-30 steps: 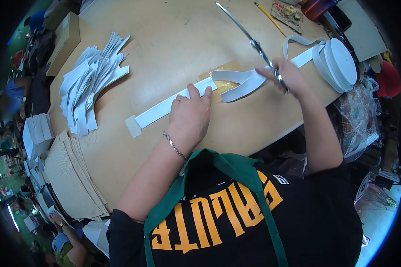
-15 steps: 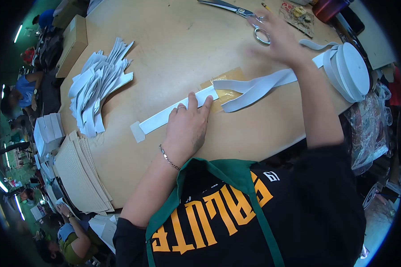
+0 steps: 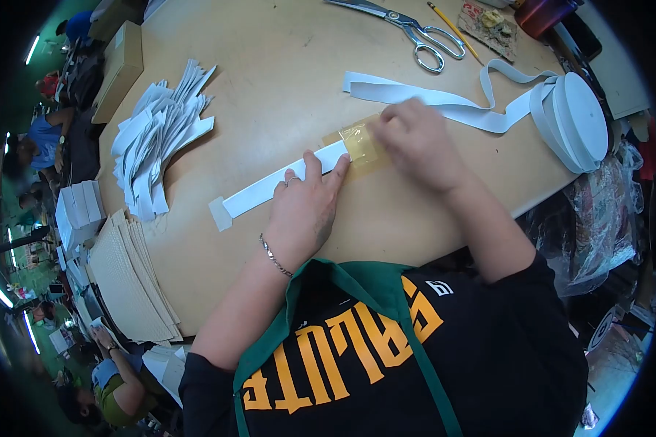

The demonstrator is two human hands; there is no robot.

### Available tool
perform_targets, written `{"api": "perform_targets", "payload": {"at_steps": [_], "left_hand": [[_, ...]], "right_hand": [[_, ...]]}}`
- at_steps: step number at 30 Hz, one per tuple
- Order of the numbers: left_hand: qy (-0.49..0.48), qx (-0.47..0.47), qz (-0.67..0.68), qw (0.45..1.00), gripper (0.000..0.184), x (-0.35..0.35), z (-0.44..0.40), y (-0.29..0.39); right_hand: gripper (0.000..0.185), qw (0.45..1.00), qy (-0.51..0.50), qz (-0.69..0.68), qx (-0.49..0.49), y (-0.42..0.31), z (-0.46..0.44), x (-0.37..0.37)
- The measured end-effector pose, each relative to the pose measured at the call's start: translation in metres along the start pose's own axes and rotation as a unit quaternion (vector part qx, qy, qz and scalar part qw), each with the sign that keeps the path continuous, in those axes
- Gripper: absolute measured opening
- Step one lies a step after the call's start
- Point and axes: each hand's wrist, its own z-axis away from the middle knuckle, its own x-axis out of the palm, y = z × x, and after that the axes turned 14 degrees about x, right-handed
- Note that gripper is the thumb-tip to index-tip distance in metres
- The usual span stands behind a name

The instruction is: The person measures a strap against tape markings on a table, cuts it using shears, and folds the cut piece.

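Observation:
My left hand [image 3: 306, 200] lies with its fingers spread on a white strip [image 3: 259, 191], pressing it against the table. At the strip's right end is a patch of clear yellowish tape [image 3: 359, 146]. Just right of that patch my right hand [image 3: 415, 138] hovers, its fingers curled and smeared by motion; whether it holds anything cannot be made out. Behind it, a loose white band [image 3: 474, 115] runs to a white roll [image 3: 579, 122] at the right. Silver scissors [image 3: 414, 29] rest on the table beyond the band.
A heap of white strips [image 3: 157, 138] lies at the left, near a stack of beige sheets [image 3: 127, 284]. At the back right are a yellow pencil [image 3: 453, 30] and a dark red cup [image 3: 543, 16]. Other people sit along the far left.
The scissors went from my right hand onto the table. The loose white band moved back and right, off the tape patch. My right hand came back down beside the tape; my left hand stayed on the strip.

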Motion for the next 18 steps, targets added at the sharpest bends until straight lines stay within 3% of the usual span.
{"api": "perform_targets", "payload": {"at_steps": [1, 8, 18], "left_hand": [[-0.008, -0.002, 0.007, 1.0, 0.072, -0.001, 0.0, 0.001], [-0.011, -0.003, 0.011, 1.0, 0.075, -0.003, 0.0, 0.003], [0.189, -0.054, 0.14, 0.97, 0.066, 0.029, 0.012, -0.005]], "right_hand": [[0.024, 0.999, -0.036, -0.011, -0.027, -0.006, 0.008, 0.003], [0.025, 0.987, -0.113, -0.091, 0.075, -0.024, -0.002, 0.012], [0.028, 0.969, -0.221, -0.065, 0.087, -0.043, -0.031, 0.014]]}}
